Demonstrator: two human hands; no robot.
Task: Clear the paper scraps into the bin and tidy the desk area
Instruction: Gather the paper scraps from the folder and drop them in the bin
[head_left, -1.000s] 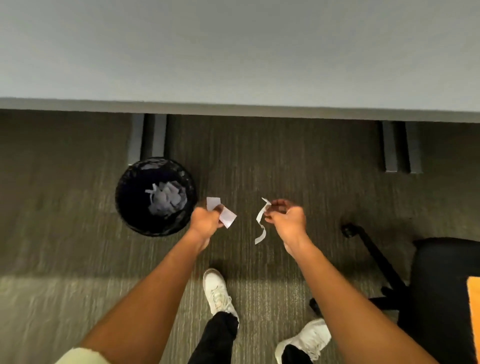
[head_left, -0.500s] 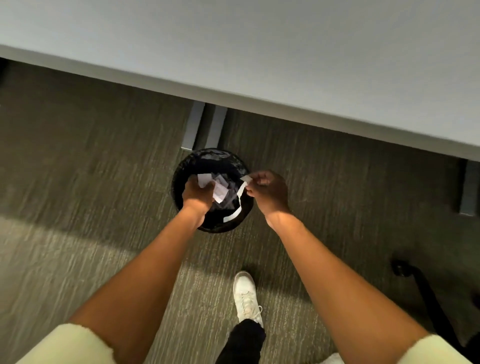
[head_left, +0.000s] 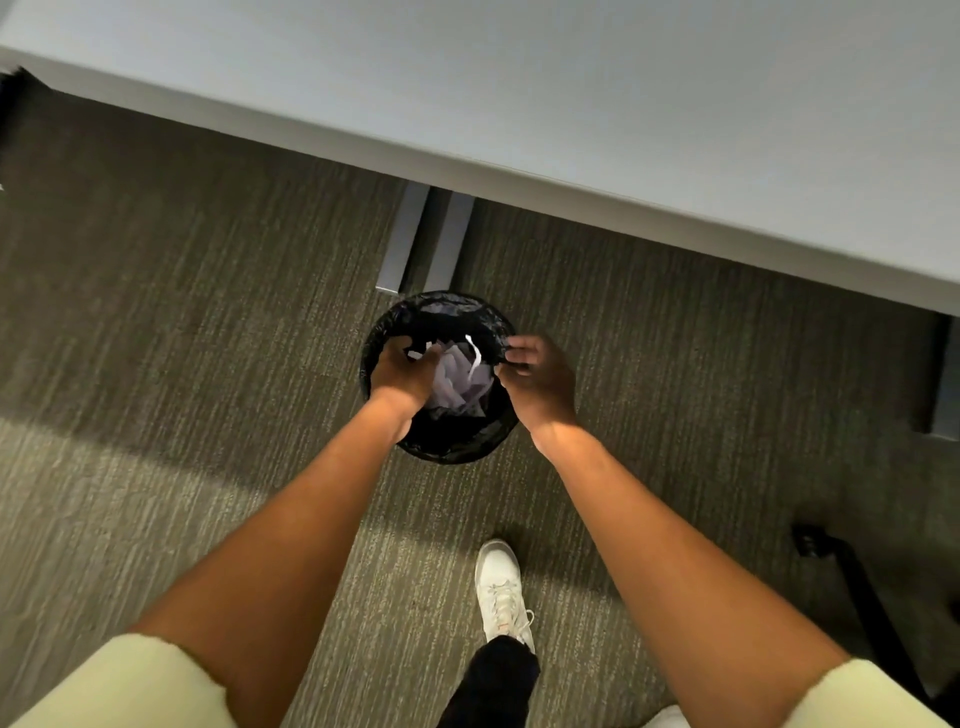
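Observation:
A round black bin (head_left: 457, 448) with a black liner stands on the carpet just in front of the desk edge. A heap of white paper scraps (head_left: 454, 387) lies inside it. My left hand (head_left: 402, 371) reaches over the bin's left rim, fingers pointing down, with a small white paper scrap (head_left: 415, 355) showing at its fingertips. My right hand (head_left: 537, 376) hovers over the right rim with its fingers slightly apart. A thin white paper strip (head_left: 474, 358) hangs in the air over the bin, apart from my right fingers.
The grey desk top (head_left: 623, 104) runs across the top of the view. One desk leg (head_left: 421, 239) stands behind the bin and another (head_left: 943, 374) at the far right. A black chair base (head_left: 852, 571) is at the lower right. My white shoe (head_left: 501, 592) is on the carpet.
I have stepped closer, so the bin now sits under both hands. My right hand has let go of the paper strip, which drops into the bin. My left hand has lowered over the rim.

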